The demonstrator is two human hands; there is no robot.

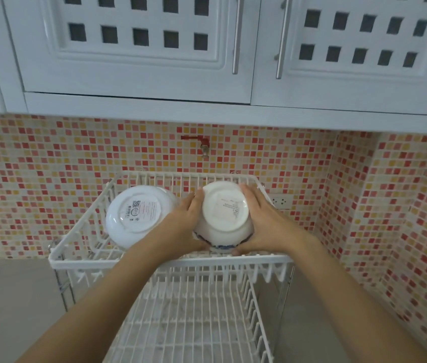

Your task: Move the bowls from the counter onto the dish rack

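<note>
A white two-tier wire dish rack (170,262) stands on the counter against the tiled wall. On its upper tier a white bowl (133,216) leans upside down at the left, its labelled base facing me. To its right sits a second white bowl with a blue pattern at the rim (224,218), also base up. My left hand (185,226) presses its left side and my right hand (262,221) presses its right side, so both hands grip this bowl. Its rim rests on the tier's wires near the front rail.
The rack's lower tier (194,323) holds nothing visible. A red wall tap (200,142) sticks out of the mosaic tiles above the rack. White cabinets (139,48) hang overhead. A wall socket (282,201) is to the right. Grey counter (10,297) lies at the left.
</note>
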